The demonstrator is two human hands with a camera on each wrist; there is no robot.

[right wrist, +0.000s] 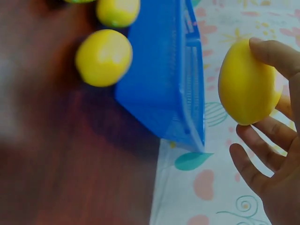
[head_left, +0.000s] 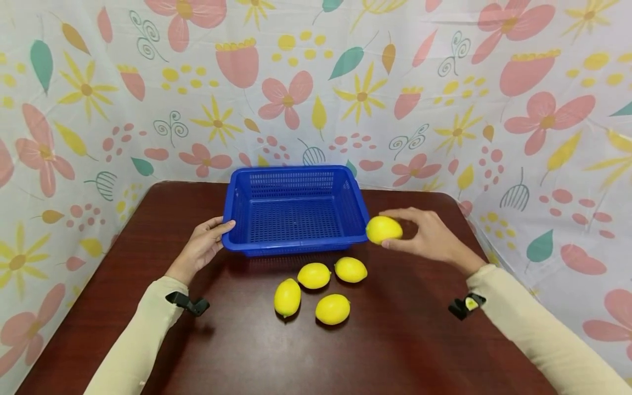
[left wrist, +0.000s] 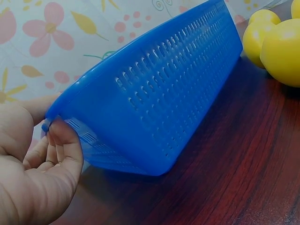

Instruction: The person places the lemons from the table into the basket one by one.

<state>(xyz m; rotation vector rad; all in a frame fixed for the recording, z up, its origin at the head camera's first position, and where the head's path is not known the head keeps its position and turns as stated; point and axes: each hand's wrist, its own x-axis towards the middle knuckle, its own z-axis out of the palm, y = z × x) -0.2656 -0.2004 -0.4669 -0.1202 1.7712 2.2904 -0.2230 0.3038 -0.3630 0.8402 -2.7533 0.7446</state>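
Observation:
A blue plastic basket [head_left: 296, 241] with slotted sides stands on the table, and no lemon shows inside it. My left hand [head_left: 204, 244] grips its left rim, thumb on top and fingers curled beneath, as the left wrist view [left wrist: 51, 159] also shows. In my right hand [head_left: 429, 236] a yellow lemon [head_left: 384, 229] is pinched between thumb and fingers, raised just beside the basket's right front corner. The right wrist view shows this held lemon [right wrist: 247, 84] apart from the basket wall [right wrist: 154, 75].
Several more lemons lie on the dark wooden table [head_left: 237, 340] in front of the basket: one at the left [head_left: 287, 298], one at the front [head_left: 333, 309], others nearer the basket [head_left: 314, 275]. Behind the table hangs a flower-patterned cloth [head_left: 286, 99].

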